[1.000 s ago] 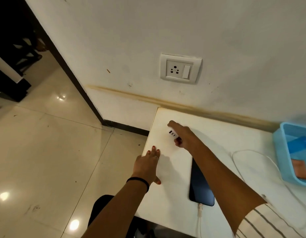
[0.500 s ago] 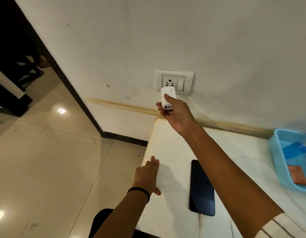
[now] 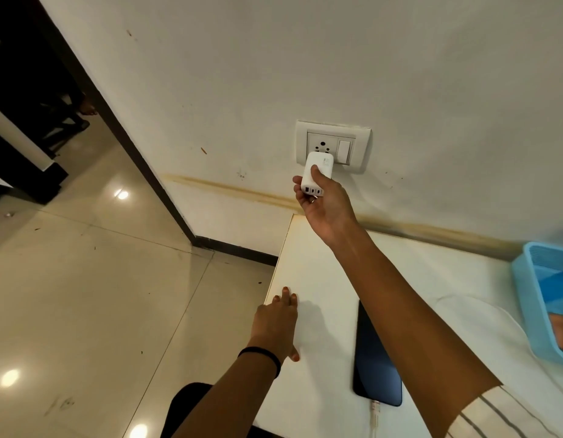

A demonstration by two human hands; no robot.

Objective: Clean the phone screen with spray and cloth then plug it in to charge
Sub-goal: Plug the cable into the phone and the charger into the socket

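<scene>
Gripping the white charger, my right hand has its thumb laid across the top face and its fingers curled round the underside, so the block is pinched between them. The charger's far end sits against the lower part of the wall socket, just beneath the round pin holes and beside the white rocker switch; I cannot tell whether its pins are seated. Its near end faces me and shows a row of small dark ports.

My left hand lies palm down on the white table near its left edge, fingers straight and pressed close together, thumb sticking out to the side, holding nothing. A black band circles that wrist.

I see the phone flat on the table, between my two forearms and well apart from the fingers of either hand. It is a thin dark slab with a glossy screen, and a white cable runs out of its near end. At the right edge stands a light-blue plastic basket.
</scene>
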